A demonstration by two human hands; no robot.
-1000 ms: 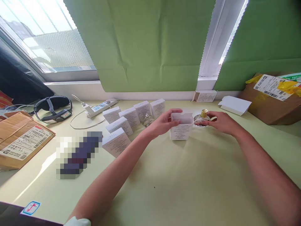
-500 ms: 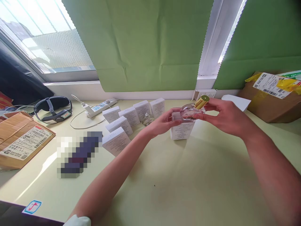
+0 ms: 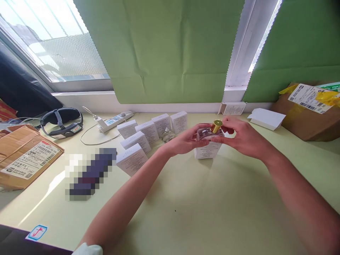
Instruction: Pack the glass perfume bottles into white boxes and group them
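A small white box [image 3: 205,150] stands open on the pale green table [image 3: 202,205]. My left hand [image 3: 187,140] grips its left side and top edge. My right hand [image 3: 243,138] pinches a clear glass bottle [image 3: 205,134] with a gold cap [image 3: 216,126], and the bottle's lower part sits in the mouth of the box. Both hands are closed around what they hold.
Several closed white boxes [image 3: 145,136] stand in rows to the left, with another glass bottle [image 3: 168,134] among them. A power strip [image 3: 113,121], a black headset [image 3: 61,122], cardboard parcels [image 3: 23,156] [image 3: 309,109] and loose white cartons [image 3: 266,118] lie around the edges.
My right hand picked the gold-capped bottle up from the table beside the box, carried it over the open box and lowered it into the opening. My left hand stayed on the box.
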